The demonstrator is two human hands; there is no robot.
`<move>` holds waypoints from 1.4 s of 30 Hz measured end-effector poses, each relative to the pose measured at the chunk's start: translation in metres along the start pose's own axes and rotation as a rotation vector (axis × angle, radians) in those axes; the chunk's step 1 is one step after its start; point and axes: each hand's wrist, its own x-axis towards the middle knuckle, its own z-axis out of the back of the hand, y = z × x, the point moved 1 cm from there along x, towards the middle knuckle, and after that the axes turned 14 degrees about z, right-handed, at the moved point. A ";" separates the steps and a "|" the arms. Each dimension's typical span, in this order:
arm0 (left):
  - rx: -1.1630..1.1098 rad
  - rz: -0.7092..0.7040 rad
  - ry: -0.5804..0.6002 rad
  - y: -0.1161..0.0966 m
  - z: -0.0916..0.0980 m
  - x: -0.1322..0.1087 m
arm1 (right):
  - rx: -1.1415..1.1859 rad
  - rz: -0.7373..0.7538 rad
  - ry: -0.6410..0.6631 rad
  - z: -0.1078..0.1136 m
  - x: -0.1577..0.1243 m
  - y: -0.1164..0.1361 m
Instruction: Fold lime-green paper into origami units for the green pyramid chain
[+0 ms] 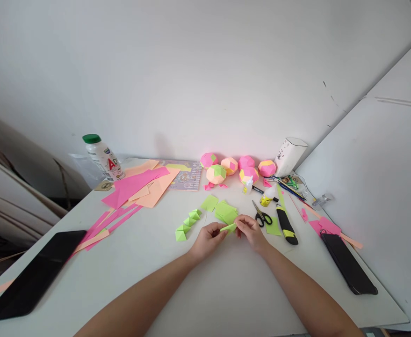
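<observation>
Between my two hands is a small green piece of paper (pixel 229 228), partly folded. My left hand (pixel 208 239) pinches its left end, and my right hand (pixel 250 230) pinches the right end with thumb and fingers. Just behind them lies a loose stack of green paper squares (pixel 225 212), with another green square (pixel 210 202) at its left. A row of folded green paper units (pixel 188 224) stands to the left of my left hand. Black-handled scissors (pixel 262 216) lie beyond my right hand, partly over a green square (pixel 273 226).
Behind are several paper balls (pixel 216 174), glue bottles (pixel 268 195) and a notebook (pixel 187 177). A utility knife (pixel 287 224) and a black phone (pixel 348 263) lie right. Pink and orange sheets (pixel 131 187), a white bottle (pixel 103 159) and a black tablet (pixel 37 271) are left.
</observation>
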 end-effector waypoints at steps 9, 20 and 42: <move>0.007 0.004 0.039 0.003 0.000 0.003 | -0.139 -0.041 0.056 -0.003 -0.002 -0.004; -0.040 -0.010 0.034 0.002 0.000 0.001 | -0.113 -0.060 0.047 -0.005 -0.003 -0.003; -0.059 -0.005 0.039 0.004 0.001 0.001 | -0.098 -0.062 0.073 -0.005 -0.003 -0.002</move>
